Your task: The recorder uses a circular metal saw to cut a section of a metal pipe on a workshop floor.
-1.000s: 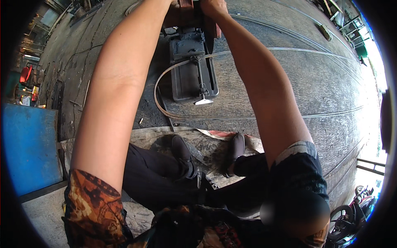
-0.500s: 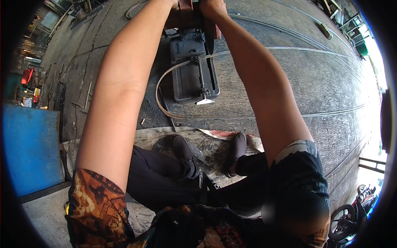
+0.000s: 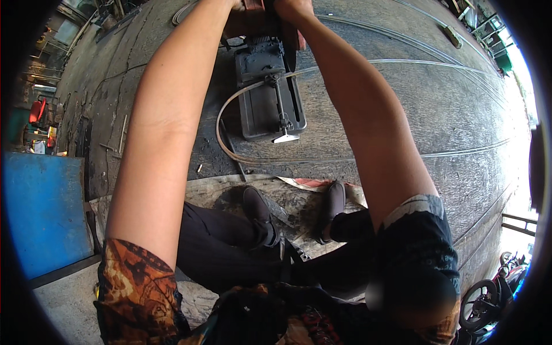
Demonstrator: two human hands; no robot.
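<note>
Left hand (image 3: 236, 4): beyond the far end of the black base (image 3: 261, 122), and only a sliver shows; the top edge cuts it off, so no telling if it grips.
Right hand (image 3: 295, 8): up there too, beside the dark red part (image 3: 253, 5); fingers out of sight, hold impossible to call.
Machine: that red part sits over the base's far end, between the hands, its upper portion lost past the edge.
Tray-like base: here's a shallow bed carrying a metal clamp (image 3: 279, 101) with a pale T-handle (image 3: 286, 138) at the near end; dark, gritty stuff at the far end, too murky to sort out.
Bent rod (image 3: 218, 127): crossing the base, looping round its left side, running back right below it; the right forearm hides a stretch. Clamped or merely crossing? Can't tell.
Shoes (image 3: 256, 205): nearer than the base, on a grubby sheet (image 3: 215, 185).
</note>
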